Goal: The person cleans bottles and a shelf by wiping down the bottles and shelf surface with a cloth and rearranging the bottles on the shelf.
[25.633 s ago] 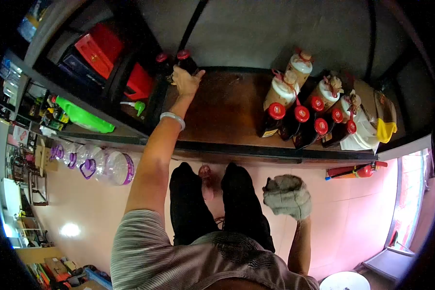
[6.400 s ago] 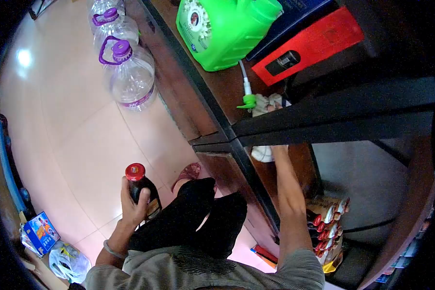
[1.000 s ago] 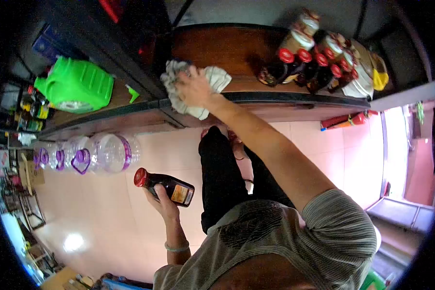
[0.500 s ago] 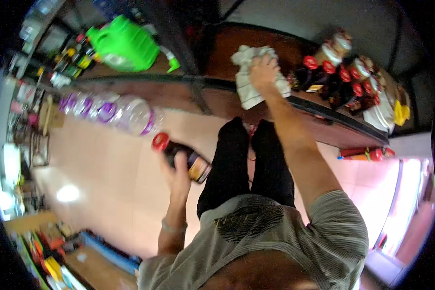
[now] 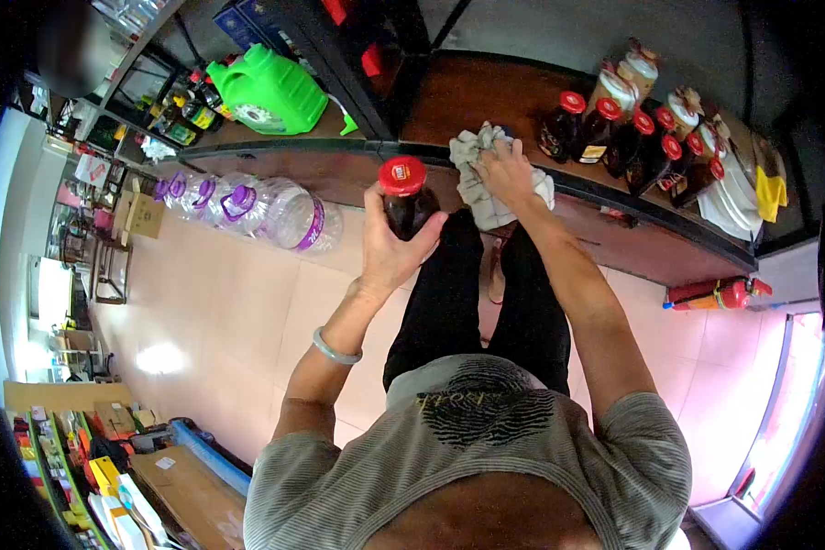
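Observation:
My left hand (image 5: 387, 258) is wrapped round a dark glass jar (image 5: 411, 213) with a red lid, held upright in front of the shelf edge. My right hand (image 5: 508, 176) lies on a crumpled pale striped cloth (image 5: 474, 191) at the front edge of the dark wooden shelf (image 5: 449, 90). Its fingers are bent into the cloth, and part of the cloth hangs over the edge. Right of that hand, several similar red-lidded jars (image 5: 560, 128) stand on the shelf.
Behind the jars are containers with wrapped tops (image 5: 640, 69), with white plates (image 5: 731, 197) and a yellow cloth (image 5: 771, 194) further right. A green jug (image 5: 270, 92) stands on the left shelf. On the floor are large clear plastic bottles (image 5: 280, 215) and a red fire extinguisher (image 5: 720, 294).
My left hand has raised the jar up and right towards the shelf, turning it from tilted to upright. My right hand and the cloth have shifted slightly towards the shelf's front edge.

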Demonstrator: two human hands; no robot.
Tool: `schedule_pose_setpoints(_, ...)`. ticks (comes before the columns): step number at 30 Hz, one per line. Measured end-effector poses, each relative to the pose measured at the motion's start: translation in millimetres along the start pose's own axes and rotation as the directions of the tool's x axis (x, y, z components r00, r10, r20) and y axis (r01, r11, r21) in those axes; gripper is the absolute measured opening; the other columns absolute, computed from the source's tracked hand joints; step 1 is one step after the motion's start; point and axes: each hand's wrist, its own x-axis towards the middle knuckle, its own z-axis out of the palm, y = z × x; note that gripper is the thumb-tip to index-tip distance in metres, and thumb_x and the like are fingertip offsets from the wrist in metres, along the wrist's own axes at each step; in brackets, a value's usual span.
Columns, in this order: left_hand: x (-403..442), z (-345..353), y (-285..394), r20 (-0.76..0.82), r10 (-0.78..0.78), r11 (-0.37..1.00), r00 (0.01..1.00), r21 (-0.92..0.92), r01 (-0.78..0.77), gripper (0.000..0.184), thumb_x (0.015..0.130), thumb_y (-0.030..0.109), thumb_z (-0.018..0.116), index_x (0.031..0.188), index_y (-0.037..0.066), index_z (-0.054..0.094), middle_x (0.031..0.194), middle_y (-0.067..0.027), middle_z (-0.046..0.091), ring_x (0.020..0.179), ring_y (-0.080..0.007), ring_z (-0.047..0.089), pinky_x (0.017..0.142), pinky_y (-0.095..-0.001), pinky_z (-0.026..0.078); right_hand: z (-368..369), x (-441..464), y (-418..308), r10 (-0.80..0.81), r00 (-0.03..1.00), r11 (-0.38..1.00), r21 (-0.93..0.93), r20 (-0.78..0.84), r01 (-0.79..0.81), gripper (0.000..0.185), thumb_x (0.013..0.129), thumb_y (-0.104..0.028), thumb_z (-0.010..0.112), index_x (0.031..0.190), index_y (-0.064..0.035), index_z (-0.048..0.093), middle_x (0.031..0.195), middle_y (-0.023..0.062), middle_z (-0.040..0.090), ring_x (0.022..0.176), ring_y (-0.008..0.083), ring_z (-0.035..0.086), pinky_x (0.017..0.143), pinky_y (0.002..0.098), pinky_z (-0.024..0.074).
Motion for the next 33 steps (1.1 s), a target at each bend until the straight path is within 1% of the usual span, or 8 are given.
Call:
schedule_pose_setpoints(3,-2,4,1,0.015,-0.084,0.988,0.996,-0.131,0.086,0.046,0.072,0.011,0.072,0.105,0.001,0.041,0.091,-0.0069,0.053,0.079,-0.0142,0.053,0.071,-0.0278,0.045,-18,4,3,0.013,0.996,1.0,-0.004,0.092,-0.013,0.026,0.081,-0.028,0.057,0.091,-0.0048,0.064,0.09,0.0118,0.058,0.087,0.0338,0.051,0.073,0.0432,0.0462)
schedule_pose_setpoints(6,7,7,6,0.047,-0.282,0.899,0.958,-0.336,0.281,0.033,0.08,0.018,0.066,0.099,0.003,0.044,0.087,-0.0025,0.051,0.077,-0.0109,0.052,0.069,-0.0266,0.045,-58,8,13,0.147,0.893,0.768,0.519,0.426,-0.375,0.029,0.084,-0.024,0.052,0.098,-0.0023,0.063,0.094,0.0113,0.063,0.087,0.0279,0.057,0.077,0.0345,0.0454)
schedule_pose_setpoints(9,20,8,4,0.228,-0.517,0.552,0.825,-0.648,0.525,0.027,0.085,0.028,0.06,0.095,0.007,0.046,0.082,0.0016,0.048,0.074,-0.0081,0.051,0.067,-0.0253,0.045,-110,-29,12,0.156,0.756,0.279,0.706,0.635,-0.651,0.03,0.084,-0.021,0.049,0.104,-0.0017,0.062,0.1,0.0088,0.064,0.089,0.0193,0.058,0.078,0.0288,0.0448)
schedule_pose_setpoints(13,33,15,-3,0.465,-0.466,0.176,0.752,-0.784,0.595,0.025,0.09,0.03,0.048,0.095,0.007,0.054,0.087,-0.0038,0.06,0.084,-0.0156,0.059,0.079,-0.0337,0.049,-159,-74,25,0.201,0.787,0.151,0.775,0.584,-0.614,0.03,0.083,-0.016,0.05,0.106,-0.0007,0.061,0.1,0.0053,0.063,0.088,0.0139,0.057,0.079,0.0262,0.0445)
schedule_pose_setpoints(16,37,39,1,0.427,-0.492,0.304,0.759,-0.732,0.609,0.022,0.083,0.018,0.058,0.099,0.005,0.05,0.089,-0.0045,0.058,0.083,-0.017,0.058,0.078,-0.0321,0.048,-166,-98,35,0.375,0.701,-0.075,0.773,0.607,-0.63,0.032,0.084,-0.015,0.049,0.109,0.0021,0.058,0.107,0.0067,0.061,0.096,0.0146,0.055,0.085,0.0268,0.0424)
schedule_pose_setpoints(22,35,81,16,0.268,-0.136,0.949,0.954,-0.24,0.203,0.054,0.07,0.017,0.075,0.104,-0.002,0.037,0.091,-0.0074,0.051,0.08,-0.0132,0.051,0.072,-0.0259,0.044,-180,-93,21,0.424,0.769,0.542,0.546,0.478,-0.639,0.043,0.088,-0.027,0.048,0.122,-0.0018,0.046,0.113,0.0163,0.057,0.1,0.0279,0.055,0.087,0.0345,0.0424)
schedule_pose_setpoints(24,36,89,20,0.279,-0.099,0.959,0.955,-0.229,0.167,0.056,0.068,0.015,0.076,0.104,-0.003,0.037,0.091,-0.0082,0.051,0.081,-0.0136,0.052,0.073,-0.0263,0.044,-179,-92,10,0.436,0.823,0.65,0.506,0.364,-0.568,0.046,0.088,-0.029,0.048,0.126,-0.0038,0.04,0.114,0.0229,0.054,0.105,0.0382,0.052,0.089,0.0401,0.0406)
schedule_pose_setpoints(33,41,113,37,0.268,0.058,0.993,0.962,-0.117,-0.027,0.06,0.064,0.018,0.076,0.102,-0.003,0.035,0.089,-0.0163,0.054,0.079,-0.024,0.057,0.069,-0.0323,0.047,-204,-85,-6,0.388,0.914,0.865,0.39,-0.121,-0.316,0.03,0.082,-0.025,0.059,0.101,-0.0023,0.06,0.085,0.0206,0.059,0.085,0.0369,0.056,0.073,0.0422,0.0442)
